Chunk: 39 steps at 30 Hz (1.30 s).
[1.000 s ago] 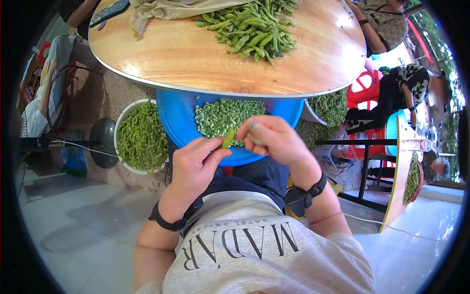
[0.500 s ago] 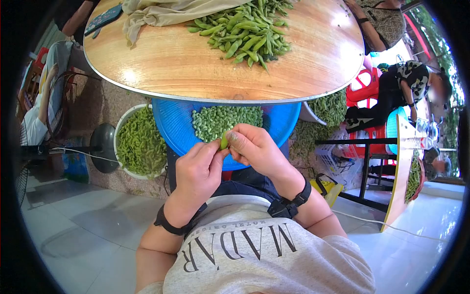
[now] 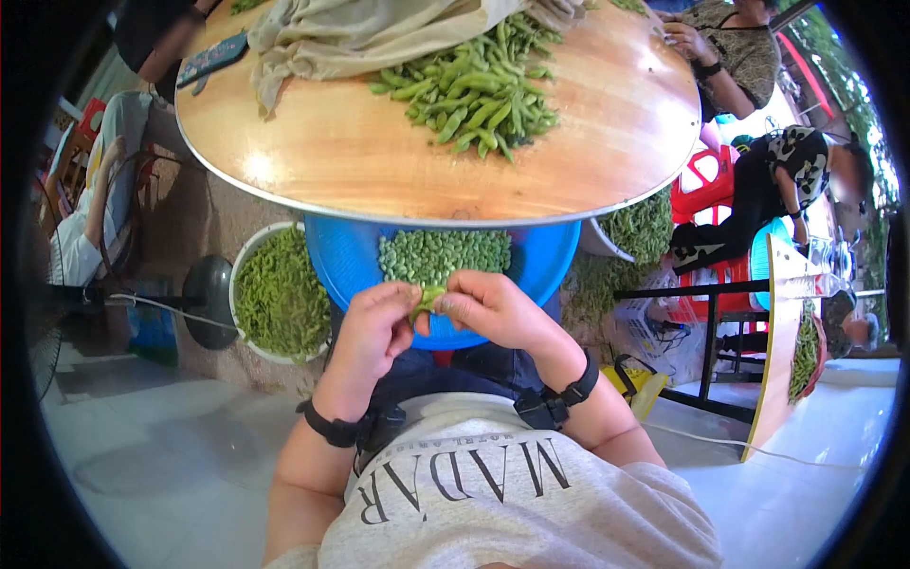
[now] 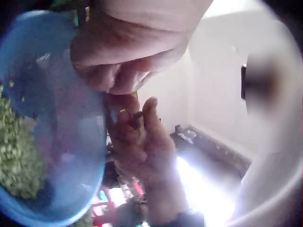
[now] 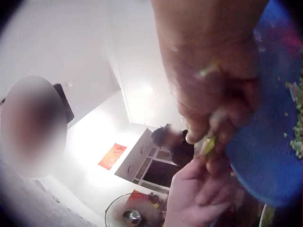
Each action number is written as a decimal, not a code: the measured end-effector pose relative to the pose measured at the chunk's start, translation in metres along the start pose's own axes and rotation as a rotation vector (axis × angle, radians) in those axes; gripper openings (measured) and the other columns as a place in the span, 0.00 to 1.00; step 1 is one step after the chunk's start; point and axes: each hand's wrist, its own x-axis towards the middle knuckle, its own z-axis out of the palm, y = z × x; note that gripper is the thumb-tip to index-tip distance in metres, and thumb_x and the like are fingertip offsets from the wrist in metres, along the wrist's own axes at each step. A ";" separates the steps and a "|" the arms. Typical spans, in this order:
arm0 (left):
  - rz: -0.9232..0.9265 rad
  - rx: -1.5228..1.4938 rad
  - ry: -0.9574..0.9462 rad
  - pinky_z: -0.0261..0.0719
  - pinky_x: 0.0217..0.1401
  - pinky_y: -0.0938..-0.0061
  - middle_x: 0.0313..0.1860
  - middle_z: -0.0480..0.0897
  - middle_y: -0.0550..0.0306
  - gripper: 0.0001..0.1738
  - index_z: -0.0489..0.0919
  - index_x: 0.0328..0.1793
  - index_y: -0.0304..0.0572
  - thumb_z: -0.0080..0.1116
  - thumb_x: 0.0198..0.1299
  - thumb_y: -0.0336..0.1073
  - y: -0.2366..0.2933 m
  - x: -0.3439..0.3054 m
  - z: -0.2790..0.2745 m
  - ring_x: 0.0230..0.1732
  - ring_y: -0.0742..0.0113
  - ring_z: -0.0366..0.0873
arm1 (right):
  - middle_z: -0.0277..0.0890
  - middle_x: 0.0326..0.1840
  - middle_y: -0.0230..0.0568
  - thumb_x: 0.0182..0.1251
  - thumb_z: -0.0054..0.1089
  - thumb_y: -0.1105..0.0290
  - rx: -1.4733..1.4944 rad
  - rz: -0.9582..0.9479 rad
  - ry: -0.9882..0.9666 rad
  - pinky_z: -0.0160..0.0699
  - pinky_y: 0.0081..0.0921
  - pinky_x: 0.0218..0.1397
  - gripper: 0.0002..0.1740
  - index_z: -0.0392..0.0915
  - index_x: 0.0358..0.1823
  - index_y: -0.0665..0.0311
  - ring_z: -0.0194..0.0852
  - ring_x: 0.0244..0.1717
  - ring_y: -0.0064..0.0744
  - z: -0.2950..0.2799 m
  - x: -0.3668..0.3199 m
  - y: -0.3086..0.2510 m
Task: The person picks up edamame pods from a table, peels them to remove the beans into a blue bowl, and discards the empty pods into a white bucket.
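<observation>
Between left hand [image 3: 376, 321] and right hand [image 3: 500, 308], one green pod [image 3: 429, 300].

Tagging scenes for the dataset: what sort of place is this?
Probably a casual eatery or home workspace, hard to tell which: a round wooden table with pods, red plastic chairs and a standing fan.

MADÁR — HOTEL ORIGEN, on grey shirt [image 3: 512, 517], red sign [image 5: 112, 156] — characters unclear

Left hand [image 3: 375, 321]: fingers curled, pinching. Right hand [image 3: 491, 308]: same, fingertips close to the left's. Wrists: dark bands [image 3: 330, 427]. Forearms: bent inward.
</observation>
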 end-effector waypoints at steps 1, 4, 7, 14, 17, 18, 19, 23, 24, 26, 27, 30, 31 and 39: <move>0.066 0.144 0.042 0.53 0.09 0.88 0.17 0.75 0.59 0.10 0.74 0.28 0.38 0.50 0.59 0.35 -0.004 -0.002 0.003 0.09 0.81 0.59 | 0.69 0.20 0.35 0.60 0.56 0.65 -0.122 -0.001 0.000 0.65 0.21 0.25 0.11 0.73 0.31 0.67 0.63 0.22 0.20 -0.004 0.001 0.003; 0.427 0.583 0.121 0.54 0.10 0.87 0.17 0.75 0.60 0.10 0.75 0.27 0.40 0.49 0.59 0.34 -0.021 0.007 -0.001 0.09 0.81 0.60 | 0.73 0.26 0.42 0.48 0.67 0.64 -0.294 -0.157 0.165 0.70 0.24 0.33 0.16 0.76 0.35 0.66 0.68 0.28 0.25 -0.010 0.006 -0.004; 0.254 0.334 0.092 0.53 0.11 0.86 0.16 0.75 0.57 0.09 0.75 0.27 0.38 0.50 0.58 0.33 -0.014 0.004 0.005 0.09 0.80 0.59 | 0.74 0.26 0.36 0.50 0.65 0.65 -0.166 -0.150 0.034 0.70 0.21 0.34 0.14 0.76 0.34 0.66 0.69 0.30 0.20 -0.008 0.014 0.007; -0.050 0.097 -0.023 0.54 0.12 0.87 0.19 0.76 0.56 0.11 0.75 0.30 0.35 0.47 0.60 0.34 -0.009 0.001 0.001 0.11 0.81 0.60 | 0.76 0.27 0.32 0.54 0.63 0.65 -0.034 -0.050 -0.197 0.68 0.18 0.36 0.10 0.77 0.30 0.66 0.68 0.30 0.17 -0.017 0.018 0.014; -0.022 0.155 -0.009 0.60 0.14 0.86 0.21 0.77 0.56 0.11 0.75 0.31 0.34 0.48 0.61 0.34 -0.015 0.004 -0.001 0.13 0.80 0.64 | 0.75 0.26 0.34 0.53 0.60 0.67 -0.112 -0.042 -0.125 0.69 0.19 0.36 0.09 0.77 0.31 0.65 0.69 0.29 0.18 -0.016 0.021 0.024; -0.022 0.204 -0.019 0.61 0.15 0.86 0.22 0.77 0.56 0.10 0.75 0.31 0.33 0.49 0.60 0.33 -0.014 0.005 0.000 0.13 0.79 0.65 | 0.75 0.26 0.34 0.52 0.59 0.68 -0.145 -0.040 -0.095 0.70 0.20 0.35 0.09 0.77 0.31 0.65 0.69 0.29 0.18 -0.015 0.023 0.028; -0.022 0.251 -0.026 0.63 0.16 0.86 0.22 0.77 0.56 0.09 0.76 0.32 0.33 0.50 0.59 0.33 -0.012 0.005 0.002 0.14 0.79 0.66 | 0.75 0.25 0.36 0.51 0.58 0.68 -0.167 -0.060 -0.086 0.71 0.21 0.35 0.09 0.78 0.32 0.65 0.70 0.29 0.19 -0.016 0.023 0.028; -0.050 0.244 -0.003 0.67 0.18 0.85 0.25 0.79 0.56 0.07 0.77 0.34 0.33 0.54 0.57 0.31 -0.016 0.013 -0.004 0.17 0.77 0.71 | 0.75 0.24 0.33 0.50 0.57 0.69 -0.097 -0.043 -0.033 0.70 0.20 0.32 0.10 0.78 0.34 0.64 0.69 0.26 0.19 -0.020 0.029 0.030; -0.059 0.222 0.014 0.66 0.18 0.85 0.25 0.79 0.55 0.07 0.77 0.34 0.33 0.53 0.57 0.31 -0.016 0.016 -0.005 0.17 0.77 0.71 | 0.74 0.23 0.32 0.49 0.57 0.69 -0.058 -0.025 -0.015 0.70 0.19 0.30 0.10 0.78 0.34 0.64 0.69 0.25 0.19 -0.019 0.029 0.028; -0.133 0.196 0.026 0.67 0.18 0.85 0.24 0.79 0.55 0.07 0.77 0.33 0.33 0.54 0.57 0.31 -0.010 0.016 -0.003 0.17 0.76 0.72 | 0.73 0.22 0.31 0.49 0.57 0.69 -0.004 -0.013 0.020 0.68 0.18 0.27 0.11 0.79 0.34 0.64 0.67 0.22 0.18 -0.018 0.030 0.030; -0.169 0.181 0.032 0.67 0.18 0.85 0.24 0.79 0.55 0.07 0.77 0.33 0.33 0.54 0.57 0.31 -0.008 0.017 -0.003 0.17 0.76 0.72 | 0.73 0.21 0.30 0.49 0.57 0.70 0.012 -0.021 0.037 0.67 0.17 0.25 0.10 0.79 0.34 0.64 0.66 0.21 0.17 -0.018 0.031 0.034; -0.112 0.032 0.008 0.65 0.15 0.84 0.23 0.79 0.53 0.06 0.76 0.31 0.33 0.54 0.56 0.30 -0.017 0.027 -0.013 0.16 0.75 0.72 | 0.72 0.21 0.30 0.50 0.56 0.70 0.181 0.081 0.077 0.64 0.15 0.22 0.10 0.79 0.34 0.65 0.66 0.19 0.16 -0.017 0.033 0.033; -0.057 0.042 0.045 0.65 0.15 0.84 0.23 0.79 0.53 0.06 0.76 0.31 0.33 0.55 0.55 0.30 -0.018 0.029 -0.011 0.15 0.75 0.72 | 0.72 0.21 0.31 0.50 0.56 0.70 0.256 0.139 0.086 0.64 0.15 0.21 0.10 0.79 0.35 0.65 0.66 0.19 0.16 -0.016 0.033 0.033; 0.103 0.223 0.247 0.63 0.16 0.85 0.18 0.77 0.57 0.04 0.78 0.31 0.31 0.55 0.54 0.27 -0.030 0.039 -0.006 0.15 0.76 0.72 | 0.73 0.21 0.33 0.54 0.61 0.64 -0.187 0.114 0.272 0.69 0.19 0.21 0.14 0.76 0.29 0.70 0.71 0.18 0.24 -0.015 0.039 0.061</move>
